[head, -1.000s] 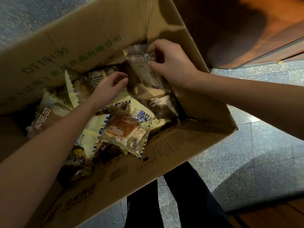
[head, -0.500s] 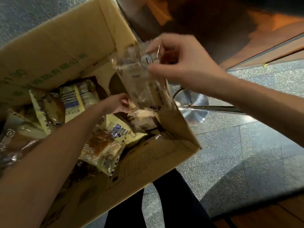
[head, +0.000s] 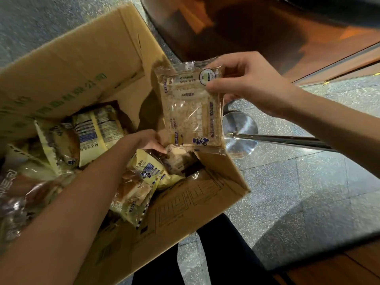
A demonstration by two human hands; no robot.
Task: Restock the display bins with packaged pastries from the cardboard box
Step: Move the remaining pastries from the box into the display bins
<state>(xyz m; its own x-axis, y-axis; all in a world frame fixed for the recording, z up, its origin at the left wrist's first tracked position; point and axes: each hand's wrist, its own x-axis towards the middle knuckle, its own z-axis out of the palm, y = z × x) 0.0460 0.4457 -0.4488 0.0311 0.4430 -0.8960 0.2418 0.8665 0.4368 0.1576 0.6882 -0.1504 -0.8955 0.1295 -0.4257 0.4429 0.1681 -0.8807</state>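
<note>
An open cardboard box [head: 67, 66] lies below me, holding several wrapped pastries in yellow and clear packets. My right hand [head: 244, 79] pinches the top corner of a clear packet of pale oat-coloured pastry [head: 191, 108], which hangs upright above the box's right corner. My left hand [head: 148, 140] reaches down into the box, its fingers closed around another clear-wrapped pastry [head: 178, 159] lying just under the raised one. A yellow packet with brown bread [head: 135, 186] rests beside my left forearm.
A shiny metal stand base [head: 240, 134] with a chrome pole [head: 287, 138] sits on the speckled stone floor right of the box. Dark wooden furniture [head: 257, 27] rises behind it. My dark trouser legs [head: 222, 256] are below the box. No display bins show.
My right hand has lifted the clear packet up out of the box and clear of its wall. My left hand has pushed deeper toward the box's right corner and closed on another packet.
</note>
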